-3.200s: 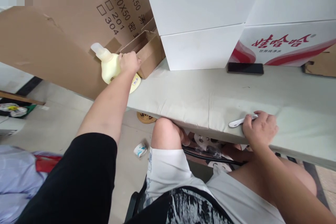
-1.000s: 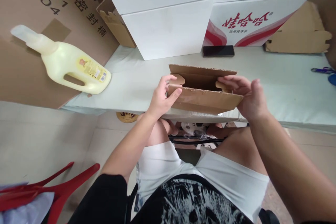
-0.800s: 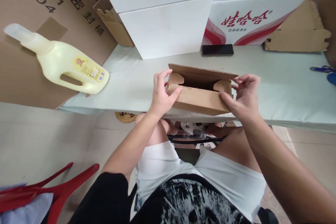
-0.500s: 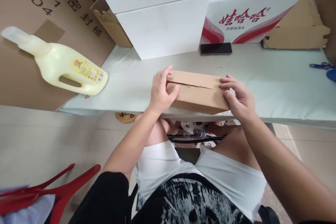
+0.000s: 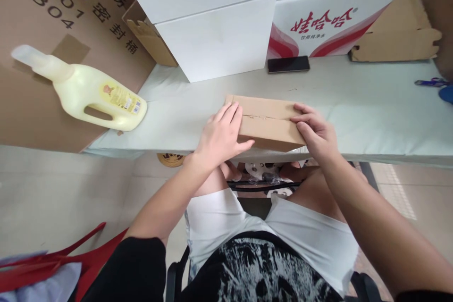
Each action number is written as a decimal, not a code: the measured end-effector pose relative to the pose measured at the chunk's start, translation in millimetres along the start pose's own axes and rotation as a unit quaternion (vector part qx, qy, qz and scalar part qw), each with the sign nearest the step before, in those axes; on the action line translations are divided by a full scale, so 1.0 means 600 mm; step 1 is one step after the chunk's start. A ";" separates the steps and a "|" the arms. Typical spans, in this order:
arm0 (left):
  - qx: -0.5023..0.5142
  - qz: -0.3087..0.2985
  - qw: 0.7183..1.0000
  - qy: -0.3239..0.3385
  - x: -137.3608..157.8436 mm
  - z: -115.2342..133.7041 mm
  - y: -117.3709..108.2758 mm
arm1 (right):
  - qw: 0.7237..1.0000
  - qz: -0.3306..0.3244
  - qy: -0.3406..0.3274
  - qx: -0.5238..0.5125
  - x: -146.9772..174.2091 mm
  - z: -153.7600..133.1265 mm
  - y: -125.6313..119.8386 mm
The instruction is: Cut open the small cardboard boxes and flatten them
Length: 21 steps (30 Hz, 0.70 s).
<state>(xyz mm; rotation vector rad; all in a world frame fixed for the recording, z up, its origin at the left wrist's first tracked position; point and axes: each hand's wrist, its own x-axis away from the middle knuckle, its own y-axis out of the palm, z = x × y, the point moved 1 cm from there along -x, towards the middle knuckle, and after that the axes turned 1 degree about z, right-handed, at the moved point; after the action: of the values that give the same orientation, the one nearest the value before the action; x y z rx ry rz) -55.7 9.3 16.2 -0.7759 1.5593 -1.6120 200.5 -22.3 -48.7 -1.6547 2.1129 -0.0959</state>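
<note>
A small brown cardboard box (image 5: pixel 272 128) sits near the front edge of the cloth-covered table, its two top flaps meeting along a ragged middle seam. My left hand (image 5: pixel 221 134) lies flat over the box's left end, fingers stretched across the seam and the thumb apart at the front edge. At the opposite end my right hand (image 5: pixel 316 132) grips the box, fingertips on the top and the palm by the right side. What is inside the box is hidden.
A pale yellow jug (image 5: pixel 102 96) stands left beside a large printed carton (image 5: pixel 31 85). White cartons (image 5: pixel 226 37) rise behind, with a black phone (image 5: pixel 288 64) before them. Folded cardboard (image 5: pixel 396 47) and blue scissors-like items (image 5: pixel 432 82) lie right. A red chair (image 5: pixel 95 255) is lower left.
My left hand has moved from holding the box's left corner to lying over its top. The gap at the left of the seam is now covered or closed. My right hand stays at its end.
</note>
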 end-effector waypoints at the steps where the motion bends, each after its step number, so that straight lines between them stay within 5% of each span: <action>1: -0.015 -0.021 1.000 -0.010 -0.007 0.012 -0.008 | 1.000 0.005 0.001 -0.005 0.000 0.001 0.000; 4: -0.037 -0.061 0.997 -0.012 -0.035 0.034 -0.017 | 1.000 0.010 -0.003 -0.017 -0.001 0.007 0.001; 9: 0.000 -0.091 0.993 0.072 -0.072 0.029 0.002 | 1.000 -0.001 -0.006 -0.016 0.001 0.015 0.003; 16: 0.145 -0.036 0.988 0.047 -0.071 -0.050 0.005 | 0.995 -0.022 0.042 -0.092 0.030 0.014 0.008; 19: 0.393 0.056 0.917 -0.029 -0.056 -0.112 0.007 | 0.995 0.000 0.044 -0.091 0.043 0.017 -0.003; 21: 0.587 0.087 0.799 -0.100 -0.040 -0.135 0.022 | 0.996 -0.010 0.039 -0.078 0.050 0.017 -0.008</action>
<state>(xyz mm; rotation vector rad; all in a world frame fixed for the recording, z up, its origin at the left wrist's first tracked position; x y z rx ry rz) -109.2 73.7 -1.2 -0.0734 0.2465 -1.8545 203.4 -49.4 -65.5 -1.7884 2.2117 -0.0005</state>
